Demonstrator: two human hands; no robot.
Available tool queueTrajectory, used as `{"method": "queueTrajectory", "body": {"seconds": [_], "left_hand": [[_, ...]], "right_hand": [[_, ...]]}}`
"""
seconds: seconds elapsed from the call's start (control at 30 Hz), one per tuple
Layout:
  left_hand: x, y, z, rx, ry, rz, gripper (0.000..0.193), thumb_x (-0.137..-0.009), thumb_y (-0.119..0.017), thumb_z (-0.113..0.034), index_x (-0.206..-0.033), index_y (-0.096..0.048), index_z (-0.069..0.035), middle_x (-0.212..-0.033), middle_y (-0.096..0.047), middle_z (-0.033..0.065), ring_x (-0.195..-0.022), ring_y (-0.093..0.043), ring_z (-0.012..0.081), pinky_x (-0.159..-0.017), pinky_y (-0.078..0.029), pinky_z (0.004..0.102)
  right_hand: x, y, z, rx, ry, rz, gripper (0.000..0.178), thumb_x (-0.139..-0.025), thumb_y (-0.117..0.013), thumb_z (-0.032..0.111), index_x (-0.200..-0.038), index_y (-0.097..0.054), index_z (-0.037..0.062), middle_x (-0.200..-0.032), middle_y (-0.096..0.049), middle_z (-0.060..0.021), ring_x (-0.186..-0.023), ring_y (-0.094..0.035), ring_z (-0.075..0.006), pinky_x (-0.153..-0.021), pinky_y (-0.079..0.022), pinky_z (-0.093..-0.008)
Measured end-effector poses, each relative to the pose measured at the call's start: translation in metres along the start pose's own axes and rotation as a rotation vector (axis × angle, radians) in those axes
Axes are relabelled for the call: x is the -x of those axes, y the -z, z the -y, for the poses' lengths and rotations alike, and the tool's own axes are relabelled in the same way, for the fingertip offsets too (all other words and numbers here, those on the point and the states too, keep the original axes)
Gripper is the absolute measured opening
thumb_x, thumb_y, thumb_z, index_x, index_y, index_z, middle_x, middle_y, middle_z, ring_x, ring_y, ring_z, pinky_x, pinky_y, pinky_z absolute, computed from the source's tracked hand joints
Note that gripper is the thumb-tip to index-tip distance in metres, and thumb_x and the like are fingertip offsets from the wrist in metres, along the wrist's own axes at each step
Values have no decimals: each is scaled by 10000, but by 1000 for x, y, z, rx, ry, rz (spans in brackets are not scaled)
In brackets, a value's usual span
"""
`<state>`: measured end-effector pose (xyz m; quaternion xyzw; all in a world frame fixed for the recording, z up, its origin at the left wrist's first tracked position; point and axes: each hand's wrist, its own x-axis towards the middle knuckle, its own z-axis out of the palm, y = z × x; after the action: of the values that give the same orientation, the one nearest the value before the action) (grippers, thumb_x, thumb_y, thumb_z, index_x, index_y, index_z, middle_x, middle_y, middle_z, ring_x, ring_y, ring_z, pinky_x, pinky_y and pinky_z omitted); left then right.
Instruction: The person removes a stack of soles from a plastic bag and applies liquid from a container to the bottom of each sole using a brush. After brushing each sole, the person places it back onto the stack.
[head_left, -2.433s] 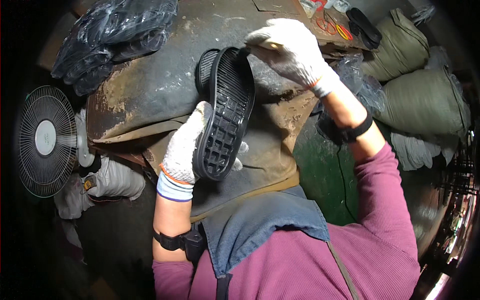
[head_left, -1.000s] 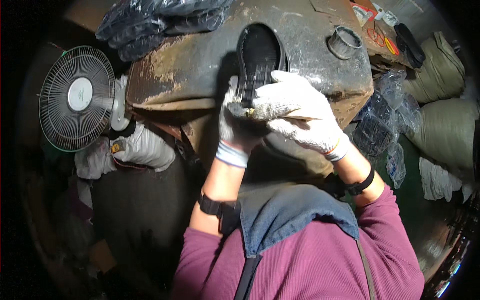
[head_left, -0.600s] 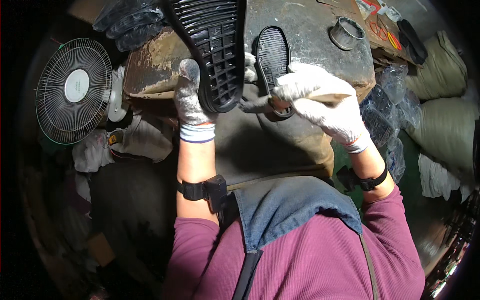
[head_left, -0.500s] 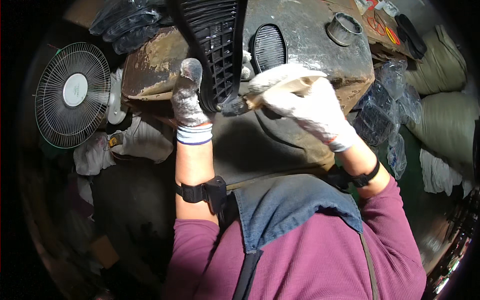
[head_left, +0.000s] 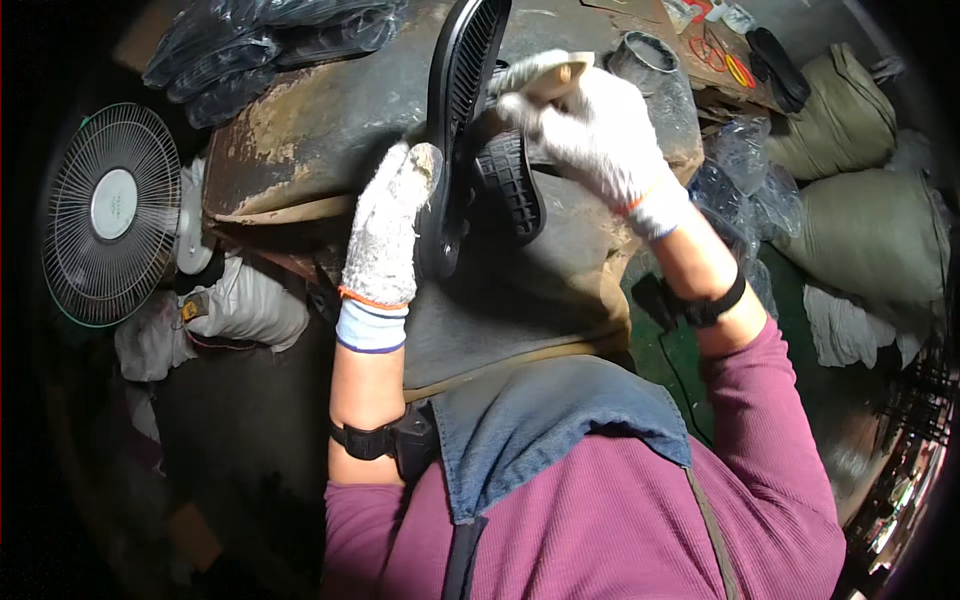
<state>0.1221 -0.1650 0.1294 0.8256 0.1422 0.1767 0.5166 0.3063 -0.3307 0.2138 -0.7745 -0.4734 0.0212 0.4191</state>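
Head view, upper centre: the white-gloved left hand (head_left: 385,225) grips a black ridged rubber sole (head_left: 460,105), the white-gloved right hand (head_left: 600,130) a pale wooden-handled tool (head_left: 566,73), seemingly mid-brushing, next needing a steady tilt.

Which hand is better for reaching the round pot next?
The right hand, probably: it's closer to the round pot, though it holds a pale-handled tool. The left hand is farther, supporting a black sole.
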Motion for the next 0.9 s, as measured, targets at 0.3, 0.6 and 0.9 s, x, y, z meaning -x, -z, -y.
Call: {"method": "queueTrajectory", "body": {"seconds": [0.3,0.6,0.9], "left_hand": [[15,-31,26,646,169,45,444,-1112,-443,-443,-1408,-532,-124,-1141,-724,139,-895,-750,315,-675,-666,471],[29,-45,-17,1399,542,235,628,-1077,-456,-546,-1450,-484,-41,-1255,-667,216,-1036,-712,425,-813,-625,636],[19,-36,-18,1943,442,327,794,-1080,-336,-610,-1540,-399,34,-1464,-519,330,-1202,-578,620,-856,-527,781]], "right_hand": [[-9,-3,-23,420,436,-145,166,-813,-766,271,-966,-757,205,-798,-716,-108,-723,-697,-341,-679,-558,-438],[-52,7,-29,450,433,-259,90,-814,-765,202,-877,-729,149,-721,-674,-87,-719,-677,-323,-679,-533,-435],[-53,-27,-25,34,354,-389,178,-870,-776,250,-1001,-778,130,-903,-766,-107,-832,-738,-317,-760,-587,-380]]}}
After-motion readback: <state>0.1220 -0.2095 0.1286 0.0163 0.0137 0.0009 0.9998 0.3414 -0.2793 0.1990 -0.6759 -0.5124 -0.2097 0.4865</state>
